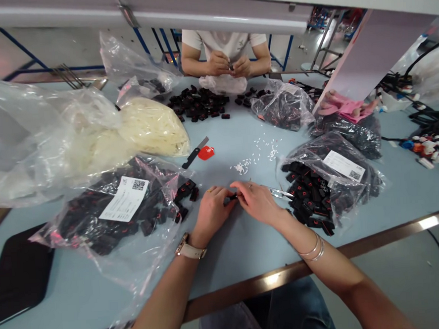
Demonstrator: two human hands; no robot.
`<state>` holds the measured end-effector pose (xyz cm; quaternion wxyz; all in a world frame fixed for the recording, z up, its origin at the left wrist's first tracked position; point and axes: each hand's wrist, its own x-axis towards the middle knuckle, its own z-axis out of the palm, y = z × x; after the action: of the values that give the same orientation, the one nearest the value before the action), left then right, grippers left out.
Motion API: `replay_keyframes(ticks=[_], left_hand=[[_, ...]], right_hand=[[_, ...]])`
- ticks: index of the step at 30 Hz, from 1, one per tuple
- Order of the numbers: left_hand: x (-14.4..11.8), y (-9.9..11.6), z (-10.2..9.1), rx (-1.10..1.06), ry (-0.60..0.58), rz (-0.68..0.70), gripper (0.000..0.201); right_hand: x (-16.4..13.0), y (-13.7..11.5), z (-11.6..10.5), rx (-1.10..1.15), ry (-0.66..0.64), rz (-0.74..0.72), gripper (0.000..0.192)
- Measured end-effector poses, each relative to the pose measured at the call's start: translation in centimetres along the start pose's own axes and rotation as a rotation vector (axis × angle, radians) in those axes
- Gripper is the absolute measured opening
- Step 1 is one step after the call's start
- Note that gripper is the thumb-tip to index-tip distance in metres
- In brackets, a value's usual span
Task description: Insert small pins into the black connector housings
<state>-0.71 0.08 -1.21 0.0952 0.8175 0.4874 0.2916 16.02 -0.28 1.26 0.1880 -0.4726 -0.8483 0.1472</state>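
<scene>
Hands, left hand (210, 213) and right hand (258, 202) pinching small black connector (232, 196), pale blue table (228, 243), factory floor beyond.

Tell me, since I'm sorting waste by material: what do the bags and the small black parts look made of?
The bags look like thin clear plastic film: glossy, wrinkled, see-through. The small black parts seem moulded hard plastic, matte with red marks, though that is uncertain at this size.

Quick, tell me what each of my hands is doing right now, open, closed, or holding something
Left hand: closed, pinching a small black plastic connector at its fingertips.
Right hand: closed on the same connector, with thin metal tweezers sticking out beside it.
</scene>
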Motion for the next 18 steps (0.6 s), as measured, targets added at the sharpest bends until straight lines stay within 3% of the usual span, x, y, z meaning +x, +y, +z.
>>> replay_keyframes(ticks=[10,18], left_hand=[[0.09,-0.18,-0.27,-0.015,-0.066,-0.085,0.007],[0.22,-0.21,-0.44,-0.005,-0.116,-0.148,0.009]], right_hand=[[-0.30,-0.09,0.39,-0.171,-0.034,-0.017,0.034],[-0.40,0.59,0.00,0.088,-0.009,0.069,0.045]])
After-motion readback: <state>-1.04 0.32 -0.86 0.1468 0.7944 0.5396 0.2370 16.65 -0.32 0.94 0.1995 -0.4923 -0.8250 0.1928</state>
